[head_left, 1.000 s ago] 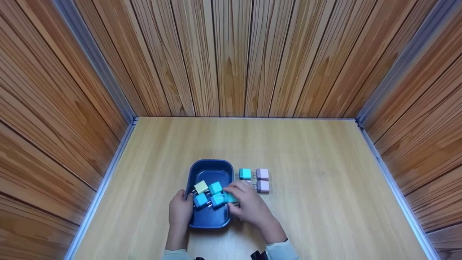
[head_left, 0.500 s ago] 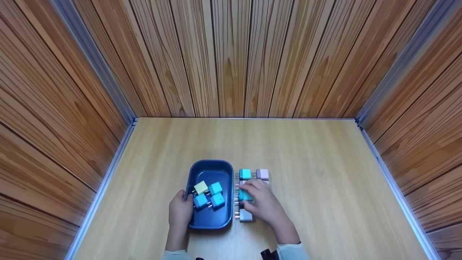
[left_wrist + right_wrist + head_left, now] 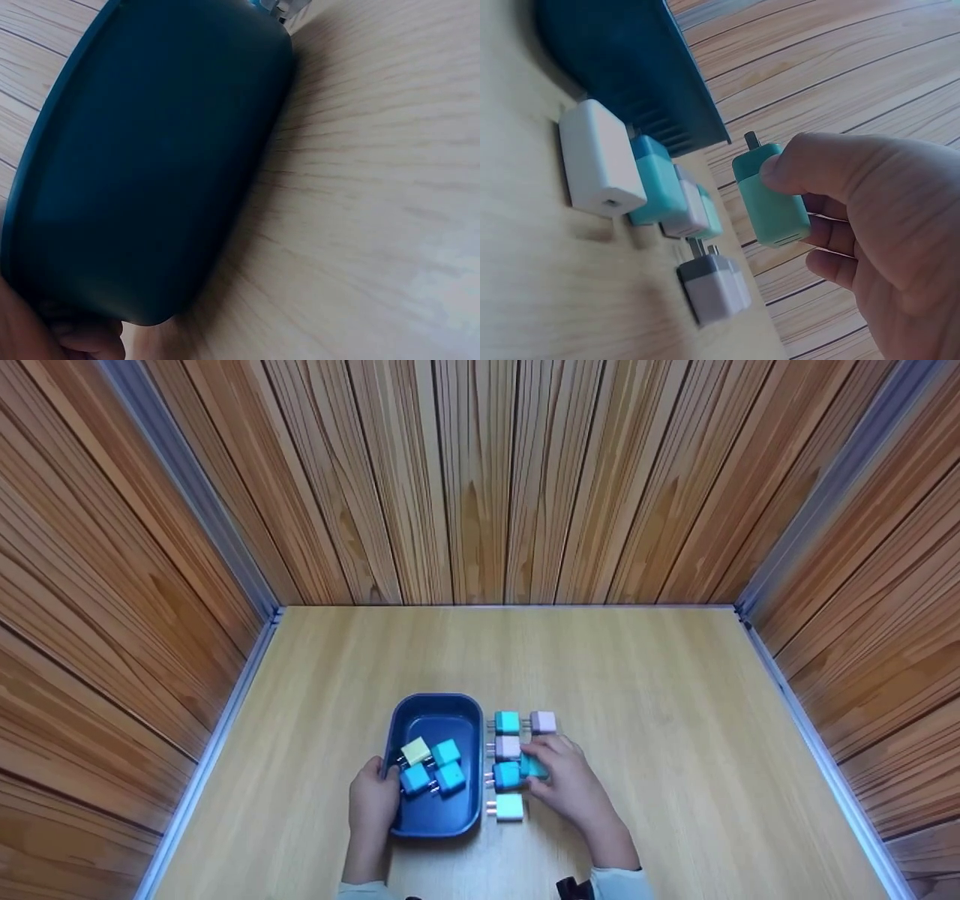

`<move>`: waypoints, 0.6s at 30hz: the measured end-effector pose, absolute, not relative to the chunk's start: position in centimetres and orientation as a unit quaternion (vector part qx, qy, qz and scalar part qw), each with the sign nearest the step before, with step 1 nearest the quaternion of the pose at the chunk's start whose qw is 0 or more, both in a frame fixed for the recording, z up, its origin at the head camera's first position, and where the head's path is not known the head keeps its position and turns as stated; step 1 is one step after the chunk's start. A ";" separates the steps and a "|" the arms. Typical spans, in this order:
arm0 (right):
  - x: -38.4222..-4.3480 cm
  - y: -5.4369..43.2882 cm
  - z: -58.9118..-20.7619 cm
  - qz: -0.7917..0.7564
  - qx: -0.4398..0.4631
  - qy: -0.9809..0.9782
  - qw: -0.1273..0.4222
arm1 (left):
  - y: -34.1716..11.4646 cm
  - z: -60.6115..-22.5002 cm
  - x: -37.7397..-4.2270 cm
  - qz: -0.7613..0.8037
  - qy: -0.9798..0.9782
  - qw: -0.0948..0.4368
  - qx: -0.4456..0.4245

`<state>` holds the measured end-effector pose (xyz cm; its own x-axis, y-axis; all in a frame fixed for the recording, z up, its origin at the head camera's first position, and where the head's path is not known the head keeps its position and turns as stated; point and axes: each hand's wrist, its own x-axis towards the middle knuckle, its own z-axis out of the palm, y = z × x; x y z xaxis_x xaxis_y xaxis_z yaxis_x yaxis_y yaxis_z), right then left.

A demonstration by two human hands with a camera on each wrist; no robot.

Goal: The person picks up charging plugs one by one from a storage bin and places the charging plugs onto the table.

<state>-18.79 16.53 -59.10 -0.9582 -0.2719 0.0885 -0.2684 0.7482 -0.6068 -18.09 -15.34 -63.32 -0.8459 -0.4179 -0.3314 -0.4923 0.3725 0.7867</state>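
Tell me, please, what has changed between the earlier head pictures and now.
The right grip moved rightward, carrying a teal charger from the right edge of the blue tray to the right of the column of chargers beside it. The teal charger remains held. Unchanged: the left grip on the tray, and the four chargers inside.

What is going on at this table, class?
A person grips the side of a blue tray with the left hand and pinches a teal charger in the right hand. Four other chargers lie in the tray. Right of it, four more chargers form a line on the table, with a lilac charger beyond them.
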 end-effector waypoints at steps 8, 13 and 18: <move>-18.8 17.3 -59.8 -0.330 -0.121 0.936 0.024 | -15.5 -63.3 -17.9 0.495 0.821 0.051 -0.281; -19.0 17.8 -60.2 -0.307 -0.120 0.944 0.021 | -15.4 -63.4 -17.8 0.489 0.830 0.030 -0.268; -19.2 18.0 -60.4 -0.305 -0.103 0.946 0.033 | -15.3 -63.4 -17.9 0.489 0.828 0.027 -0.272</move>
<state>-19.19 18.00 -60.41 -0.9764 -0.2161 0.0004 -0.1756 0.7924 -0.5841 -17.95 -15.31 -63.38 -0.8511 -0.4236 -0.3103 -0.4763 0.3742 0.7956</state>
